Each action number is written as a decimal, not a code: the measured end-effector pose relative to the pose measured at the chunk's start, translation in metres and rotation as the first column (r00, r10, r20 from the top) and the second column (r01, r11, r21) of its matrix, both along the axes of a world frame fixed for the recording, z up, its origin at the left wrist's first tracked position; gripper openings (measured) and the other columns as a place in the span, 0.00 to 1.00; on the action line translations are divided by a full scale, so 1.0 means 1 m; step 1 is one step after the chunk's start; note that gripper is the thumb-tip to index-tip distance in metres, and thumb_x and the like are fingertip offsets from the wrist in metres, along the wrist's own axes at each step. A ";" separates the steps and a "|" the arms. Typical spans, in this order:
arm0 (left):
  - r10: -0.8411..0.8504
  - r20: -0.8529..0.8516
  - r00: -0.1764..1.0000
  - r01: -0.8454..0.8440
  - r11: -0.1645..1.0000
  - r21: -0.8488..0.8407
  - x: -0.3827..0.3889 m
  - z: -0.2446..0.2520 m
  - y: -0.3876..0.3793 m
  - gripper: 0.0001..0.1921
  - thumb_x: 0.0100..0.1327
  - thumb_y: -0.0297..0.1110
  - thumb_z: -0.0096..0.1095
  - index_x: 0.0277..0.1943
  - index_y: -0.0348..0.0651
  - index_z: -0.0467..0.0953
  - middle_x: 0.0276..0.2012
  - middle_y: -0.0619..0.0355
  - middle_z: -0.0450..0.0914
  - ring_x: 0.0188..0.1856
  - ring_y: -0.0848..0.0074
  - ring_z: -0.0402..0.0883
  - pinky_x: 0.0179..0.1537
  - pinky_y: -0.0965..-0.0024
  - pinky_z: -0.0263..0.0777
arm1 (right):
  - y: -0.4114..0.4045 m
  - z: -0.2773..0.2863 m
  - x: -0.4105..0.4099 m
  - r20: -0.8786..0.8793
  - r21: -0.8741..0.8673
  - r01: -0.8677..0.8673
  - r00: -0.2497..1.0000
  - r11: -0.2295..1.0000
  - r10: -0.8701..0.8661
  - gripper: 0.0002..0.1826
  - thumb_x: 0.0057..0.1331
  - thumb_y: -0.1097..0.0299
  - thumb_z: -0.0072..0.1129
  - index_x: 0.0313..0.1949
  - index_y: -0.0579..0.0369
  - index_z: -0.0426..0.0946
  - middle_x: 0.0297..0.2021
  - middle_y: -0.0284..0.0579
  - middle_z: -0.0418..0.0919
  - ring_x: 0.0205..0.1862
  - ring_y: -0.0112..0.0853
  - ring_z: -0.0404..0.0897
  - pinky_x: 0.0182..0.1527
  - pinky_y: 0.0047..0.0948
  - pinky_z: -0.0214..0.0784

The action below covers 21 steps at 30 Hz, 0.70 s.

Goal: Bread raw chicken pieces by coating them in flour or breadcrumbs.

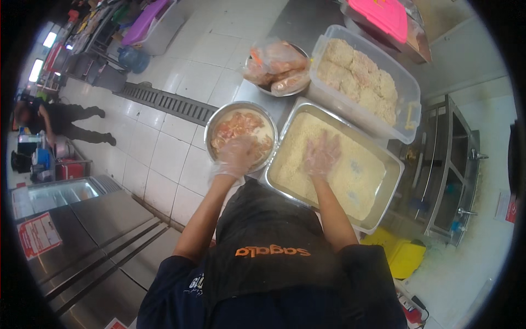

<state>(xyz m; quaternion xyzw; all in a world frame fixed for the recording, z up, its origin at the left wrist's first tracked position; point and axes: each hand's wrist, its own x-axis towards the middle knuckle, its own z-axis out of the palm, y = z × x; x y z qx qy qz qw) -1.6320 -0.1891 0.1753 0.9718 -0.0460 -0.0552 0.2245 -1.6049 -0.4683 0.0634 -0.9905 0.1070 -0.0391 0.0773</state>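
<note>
My left hand [237, 155], in a clear plastic glove, reaches into a round steel bowl [208, 127] of raw meat pieces [240, 123] in a pale liquid. Its fingertips are over the meat, and whether they grip a piece is hidden. To the right, a rectangular steel pan [396, 181] contains a layer of pale breadcrumbs [296, 164]. My right hand [323, 154], also gloved, lies palm down on the crumbs with its fingers spread. The pan's bottom shows through a few thin spots in the layer.
Behind the pan stands a clear plastic tub [412, 103] of crumb-coated pieces. Bagged meat [283, 61] fills another bowl beside it. A pink lid [384, 18] is at the back, a sink [452, 172] at the right. Across the tiled floor [168, 140], a person [61, 119] stands at far left.
</note>
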 end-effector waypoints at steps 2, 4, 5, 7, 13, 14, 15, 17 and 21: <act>-0.003 0.004 1.000 0.002 0.981 0.195 -0.002 -0.035 -0.018 0.10 0.69 0.32 0.57 0.48 0.43 0.83 0.41 0.47 0.87 0.43 0.53 0.87 0.46 0.52 0.80 | -0.023 -0.019 -0.004 0.099 0.154 -0.032 0.995 0.988 0.017 0.38 0.76 0.39 0.45 0.77 0.46 0.62 0.78 0.65 0.54 0.80 0.55 0.51 0.78 0.60 0.40; -0.035 0.035 0.999 0.022 0.948 0.318 -0.001 -0.036 -0.022 0.13 0.68 0.30 0.54 0.50 0.43 0.84 0.42 0.45 0.87 0.43 0.53 0.87 0.47 0.52 0.80 | -0.066 -0.047 -0.005 0.254 0.316 -0.105 0.967 0.943 0.022 0.32 0.76 0.45 0.50 0.72 0.50 0.68 0.72 0.64 0.65 0.76 0.53 0.60 0.77 0.52 0.49; -0.028 0.057 0.998 0.008 0.948 0.319 -0.001 -0.029 -0.019 0.13 0.68 0.30 0.54 0.50 0.43 0.84 0.42 0.45 0.87 0.43 0.53 0.87 0.47 0.52 0.80 | -0.093 -0.058 -0.010 0.323 0.329 -0.144 0.946 0.933 0.032 0.29 0.76 0.49 0.53 0.68 0.53 0.73 0.67 0.63 0.72 0.72 0.52 0.68 0.75 0.47 0.55; 0.002 -0.003 1.000 -0.002 0.984 0.178 0.002 -0.018 -0.014 0.14 0.67 0.31 0.55 0.50 0.44 0.84 0.43 0.45 0.88 0.45 0.52 0.88 0.48 0.50 0.80 | -0.154 -0.069 -0.023 0.062 0.339 -0.133 0.991 0.931 0.119 0.27 0.73 0.51 0.59 0.61 0.59 0.77 0.59 0.60 0.80 0.61 0.52 0.78 0.68 0.45 0.64; -0.112 0.044 0.993 0.101 0.974 0.204 0.011 -0.036 0.001 0.13 0.66 0.32 0.56 0.48 0.45 0.86 0.38 0.45 0.88 0.43 0.54 0.88 0.49 0.49 0.79 | -0.071 0.011 -0.028 -0.375 0.428 0.086 0.923 0.900 0.090 0.40 0.65 0.43 0.69 0.64 0.66 0.74 0.61 0.60 0.80 0.62 0.52 0.79 0.67 0.40 0.69; -0.078 0.052 0.996 0.066 0.977 0.203 0.014 -0.033 -0.006 0.13 0.66 0.33 0.56 0.48 0.45 0.86 0.39 0.45 0.88 0.43 0.53 0.88 0.49 0.49 0.79 | -0.067 -0.007 -0.036 -0.272 0.471 0.084 0.961 0.878 0.054 0.44 0.64 0.42 0.70 0.67 0.67 0.72 0.62 0.62 0.79 0.65 0.52 0.78 0.68 0.39 0.69; -0.030 0.056 0.998 0.018 0.979 0.205 0.012 -0.033 -0.008 0.14 0.65 0.34 0.57 0.48 0.45 0.86 0.39 0.45 0.88 0.43 0.52 0.88 0.49 0.49 0.79 | -0.065 -0.005 -0.037 -0.266 0.473 0.096 0.963 0.876 0.038 0.44 0.64 0.42 0.70 0.67 0.67 0.72 0.62 0.62 0.79 0.65 0.52 0.78 0.68 0.39 0.69; 0.014 0.105 0.994 -0.036 0.977 0.208 0.008 -0.049 -0.007 0.13 0.65 0.35 0.57 0.47 0.44 0.86 0.39 0.45 0.88 0.43 0.51 0.87 0.49 0.49 0.79 | -0.065 0.012 -0.032 -0.434 0.746 0.274 0.891 0.607 0.132 0.50 0.63 0.40 0.71 0.72 0.68 0.66 0.65 0.64 0.76 0.68 0.52 0.76 0.70 0.40 0.67; 0.067 0.073 0.995 -0.079 0.981 0.178 0.008 -0.042 -0.011 0.12 0.65 0.35 0.57 0.45 0.44 0.85 0.40 0.44 0.87 0.44 0.51 0.87 0.48 0.47 0.79 | -0.103 0.065 -0.039 -0.330 0.742 0.101 0.916 0.663 0.230 0.45 0.63 0.43 0.71 0.68 0.66 0.71 0.62 0.65 0.79 0.65 0.54 0.78 0.68 0.45 0.69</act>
